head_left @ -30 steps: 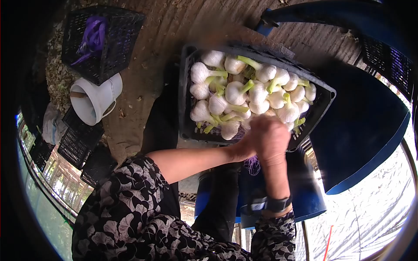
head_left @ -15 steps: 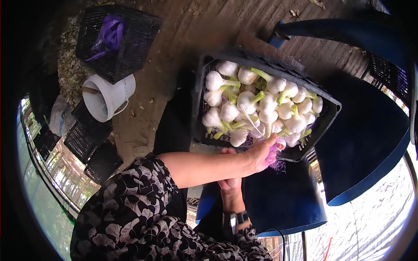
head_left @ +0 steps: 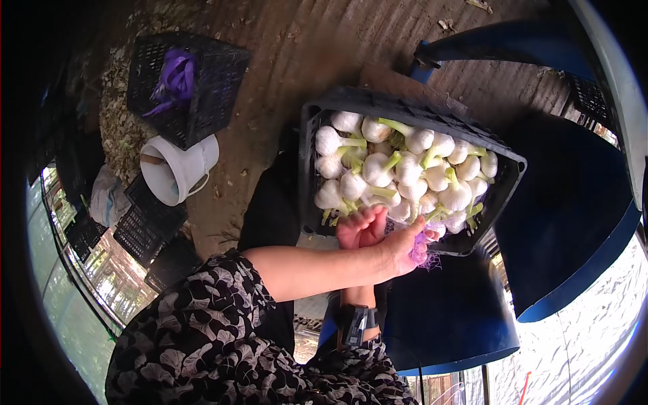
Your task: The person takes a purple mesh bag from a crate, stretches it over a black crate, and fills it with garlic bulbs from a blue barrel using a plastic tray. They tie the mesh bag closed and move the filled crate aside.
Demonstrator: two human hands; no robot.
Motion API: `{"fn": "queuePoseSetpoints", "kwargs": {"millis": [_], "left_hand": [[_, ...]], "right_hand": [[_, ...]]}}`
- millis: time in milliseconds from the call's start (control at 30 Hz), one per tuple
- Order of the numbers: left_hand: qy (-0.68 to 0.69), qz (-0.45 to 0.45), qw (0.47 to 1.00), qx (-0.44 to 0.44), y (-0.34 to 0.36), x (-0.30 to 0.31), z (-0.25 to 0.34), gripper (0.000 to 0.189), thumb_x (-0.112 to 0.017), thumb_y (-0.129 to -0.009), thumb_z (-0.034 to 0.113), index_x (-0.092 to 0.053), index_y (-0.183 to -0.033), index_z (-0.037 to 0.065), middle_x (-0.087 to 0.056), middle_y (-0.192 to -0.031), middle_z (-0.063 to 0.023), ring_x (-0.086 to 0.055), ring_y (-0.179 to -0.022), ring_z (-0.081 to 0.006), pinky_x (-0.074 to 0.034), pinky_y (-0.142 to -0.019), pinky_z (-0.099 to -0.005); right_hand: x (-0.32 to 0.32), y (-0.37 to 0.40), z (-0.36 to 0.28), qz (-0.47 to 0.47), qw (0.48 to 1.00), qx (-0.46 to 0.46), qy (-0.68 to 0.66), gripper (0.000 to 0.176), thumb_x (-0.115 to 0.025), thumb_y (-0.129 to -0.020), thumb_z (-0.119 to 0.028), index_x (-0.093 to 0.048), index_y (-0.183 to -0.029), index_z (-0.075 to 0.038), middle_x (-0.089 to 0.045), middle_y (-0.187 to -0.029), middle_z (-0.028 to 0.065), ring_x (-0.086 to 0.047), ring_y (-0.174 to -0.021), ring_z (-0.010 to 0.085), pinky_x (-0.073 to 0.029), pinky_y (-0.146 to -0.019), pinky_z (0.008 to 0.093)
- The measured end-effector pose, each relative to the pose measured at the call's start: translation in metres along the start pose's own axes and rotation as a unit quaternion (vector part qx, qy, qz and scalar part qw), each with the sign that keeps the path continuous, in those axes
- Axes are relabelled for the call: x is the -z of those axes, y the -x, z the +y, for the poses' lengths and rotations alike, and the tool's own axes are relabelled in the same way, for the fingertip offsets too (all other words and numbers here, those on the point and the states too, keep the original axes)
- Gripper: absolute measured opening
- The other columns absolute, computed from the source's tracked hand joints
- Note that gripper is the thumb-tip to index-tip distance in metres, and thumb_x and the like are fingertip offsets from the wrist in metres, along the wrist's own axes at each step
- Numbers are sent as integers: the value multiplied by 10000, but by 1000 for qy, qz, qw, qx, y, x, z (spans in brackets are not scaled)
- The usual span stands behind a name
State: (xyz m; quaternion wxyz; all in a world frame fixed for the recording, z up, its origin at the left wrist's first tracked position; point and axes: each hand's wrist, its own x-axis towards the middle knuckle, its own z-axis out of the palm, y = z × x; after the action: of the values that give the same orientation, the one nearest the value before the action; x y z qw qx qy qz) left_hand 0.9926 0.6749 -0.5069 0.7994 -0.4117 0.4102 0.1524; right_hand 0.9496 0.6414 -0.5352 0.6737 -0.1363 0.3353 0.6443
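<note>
My left hand (head_left: 403, 251) reaches across from the left, at the near edge of a black plastic crate (head_left: 518, 177). Its fingers are closed around purple netting (head_left: 429, 259), with loose strands hanging below; whether a bulb is inside that grip I cannot make out. My right hand (head_left: 362, 228) comes up behind the left forearm, palm partly showing and fingers loosely curled, with nothing visible in it. The right wrist wears a dark watch (head_left: 358, 325). White garlic bulbs (head_left: 378, 169) with cut green stems fill the crate, and more netting lies under them near my hands.
Two dark blue, curved containers (head_left: 567, 223) stand to the right. At the upper left is a black crate (head_left: 229, 84) with purple ribbon-like material (head_left: 177, 77) in it. A white bucket (head_left: 158, 172) lies tilted below it, beside dark crates (head_left: 138, 233).
My right hand has moved up past the left forearm to the crate's near edge. My left hand stays nearly in place, still gripping the netting. The view has shifted slightly.
</note>
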Motion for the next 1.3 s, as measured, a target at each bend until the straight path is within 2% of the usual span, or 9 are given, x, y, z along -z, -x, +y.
{"fn": "queuePoseSetpoints", "kwargs": {"millis": [100, 233, 500, 667, 833, 900, 967, 1100, 1300], "left_hand": [[-5, 35, 999, 29, 5, -6, 7, 220, -479, -858, 331, -495, -866, 112, -561, -764, -29, -409, -530, -73, -317, -459, -198], [11, 40, 996, 75, 12, -5, 20, 187, -525, -838, 210, -466, -861, 34, -497, -773, -73, -390, -503, -72, -325, -403, -173], [-245, 75, 966, 25, 16, 2, 36, 70, -568, -743, 35, -534, -773, -18, -521, -653, -44, -393, -468, -63, -305, -422, -178], [-556, 105, 767, -302, 15, 9, 20, 96, -580, -729, 79, -551, -685, -1, -517, -594, -91, -483, -502, -199, -380, -470, -289], [-666, -17, 282, -691, 23, 23, 12, 222, -509, -800, 193, -533, -906, 0, -519, -720, -109, -502, -644, -233, -411, -585, -342], [-522, 57, 817, -237, 20, 25, 15, 278, -472, -848, 241, -547, -938, -11, -533, -681, -81, -457, -534, -157, -394, -533, -284], [-159, 21, 982, -105, 22, 16, 10, 279, -477, -861, 266, -525, -868, -9, -532, -740, -51, -424, -528, -85, -345, -514, -211], [67, -96, 993, 20, 20, 18, 1, 292, -485, -852, 281, -499, -880, -10, -494, -824, -39, -413, -565, -82, -340, -541, -217], [127, -94, 986, 44, 15, 19, 1, 192, -517, -843, 256, -420, -932, 117, -490, -912, -47, -430, -569, -84, -342, -527, -220]], "right_hand": [[8, 46, -24, 126, 978, -65, 151, 277, -407, -889, -321, -570, -876, -97, -535, -750, 2, -497, -664, 115, -390, -613, 277], [-42, 63, -83, 445, 666, -4, 599, 221, -450, -844, -200, -553, -734, -38, -498, -554, 37, -452, -421, 118, -354, -383, 238], [-97, 76, -133, 365, 803, 7, 471, 288, -443, -724, -51, -324, -465, -92, -301, -417, 13, -277, -332, 95, -215, -335, 224], [-144, 46, -101, 293, 864, -20, 409, 283, -405, -729, -64, -316, -463, -99, -302, -406, 8, -231, -320, 94, -213, -342, 239], [-133, 38, -31, 5, 163, 90, 983, 210, -509, -771, -104, -444, -590, -20, -448, -455, 116, -465, -385, 261, -392, -405, 305], [-136, 57, -31, -80, 314, 44, 945, 237, -499, -816, -203, -475, -662, -25, -412, -428, 100, -423, -347, 240, -357, -367, 296], [-136, 97, -37, 184, 681, 37, 707, 289, -449, -850, -276, -475, -679, -45, -392, -430, 25, -382, -352, 120, -286, -346, 234], [-46, 102, -52, 429, 835, 50, 341, 267, -441, -869, -271, -547, -889, -27, -525, -670, 25, -436, -516, 89, -363, -481, 205], [4, 51, -13, 313, 914, 124, 226, 211, -493, -847, -181, -564, -950, -12, -563, -805, 32, -486, -621, 85, -387, -537, 230]]}}
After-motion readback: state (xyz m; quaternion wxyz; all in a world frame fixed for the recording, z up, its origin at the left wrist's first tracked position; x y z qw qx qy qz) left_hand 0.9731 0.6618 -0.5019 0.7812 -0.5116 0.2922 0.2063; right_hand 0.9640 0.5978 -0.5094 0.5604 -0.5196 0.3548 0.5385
